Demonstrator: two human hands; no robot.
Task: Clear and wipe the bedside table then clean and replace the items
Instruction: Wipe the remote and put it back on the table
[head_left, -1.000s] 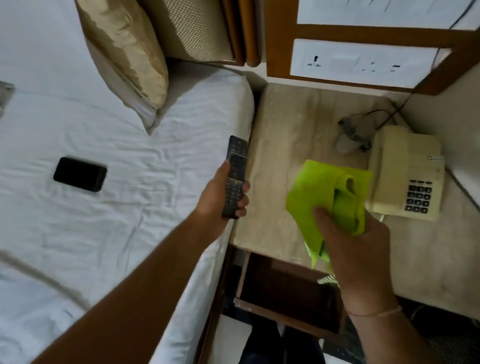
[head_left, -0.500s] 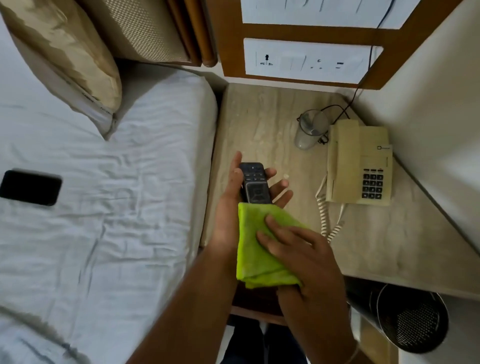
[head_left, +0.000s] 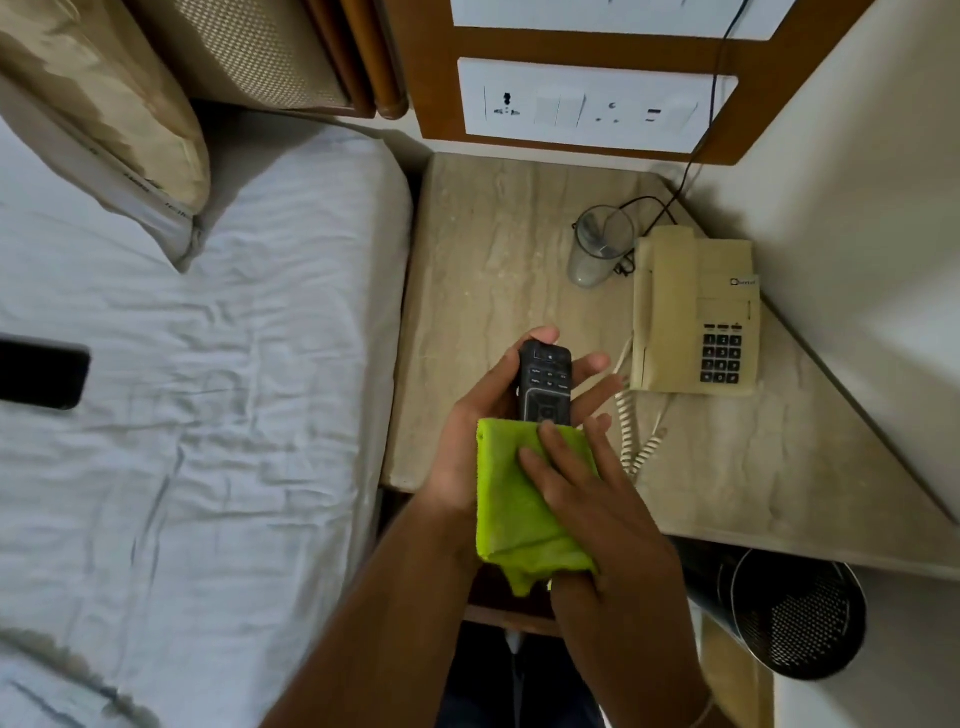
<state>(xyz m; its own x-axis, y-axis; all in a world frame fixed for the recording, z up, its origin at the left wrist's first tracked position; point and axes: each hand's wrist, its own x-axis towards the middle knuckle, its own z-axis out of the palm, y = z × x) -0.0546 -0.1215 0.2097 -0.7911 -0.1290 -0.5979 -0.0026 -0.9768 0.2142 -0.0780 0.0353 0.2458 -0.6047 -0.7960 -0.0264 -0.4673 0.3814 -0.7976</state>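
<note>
We stand by the bedside table (head_left: 498, 234), our landmark. The bed (head_left: 208, 389) lies just left of it, with a dark flat thing (head_left: 41, 375) cut off at the picture's edge. On the table's far right sit the phone (head_left: 691, 312) and a glass (head_left: 597, 249). Over the table's near edge, our left hand (head_left: 483, 431) cups the remote (head_left: 545, 382), fingers loosely curled around it. Our right hand (head_left: 587, 483) lies flat, pressing the green cloth (head_left: 519, 514) on the remote. We think we are cleaning it. Next we should rub all sides, then set it back. The cloth hides the remote's lower half.
</note>
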